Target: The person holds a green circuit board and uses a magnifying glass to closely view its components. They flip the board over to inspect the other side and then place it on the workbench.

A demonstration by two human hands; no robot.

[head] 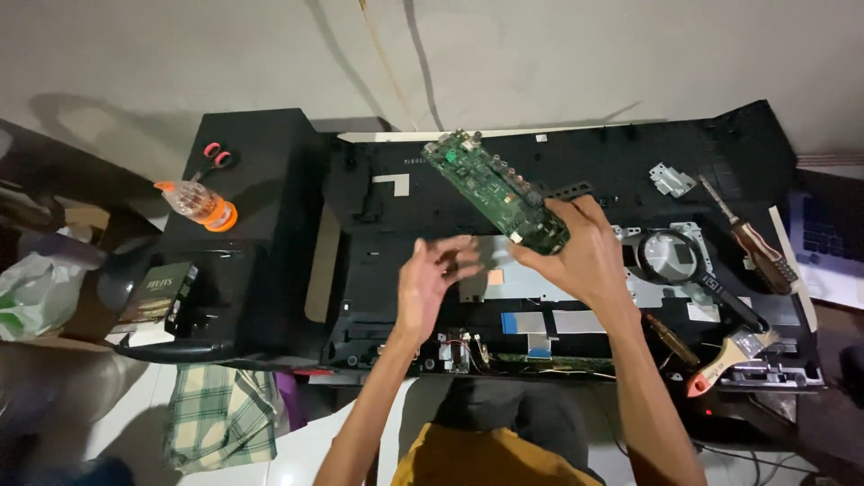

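My right hand [585,252] grips the near end of a long green circuit board [490,187] and holds it tilted above an opened black flat device chassis [396,234]. The board's far end points up and to the left. My left hand [430,279] hovers open beside it, fingers spread, over the chassis's grey metal plate [522,279]. Blue-white flat ribbon cables [526,322] lie near the chassis's front edge.
A magnifying glass [670,256], a wooden-handled screwdriver [756,245], a paintbrush [733,353] and a small metal bracket [672,179] lie at the right. A clear orange-capped bottle [198,203], pink-handled scissors [214,159] and a dark box [162,292] sit at the left. A checked cloth [220,414] lies below.
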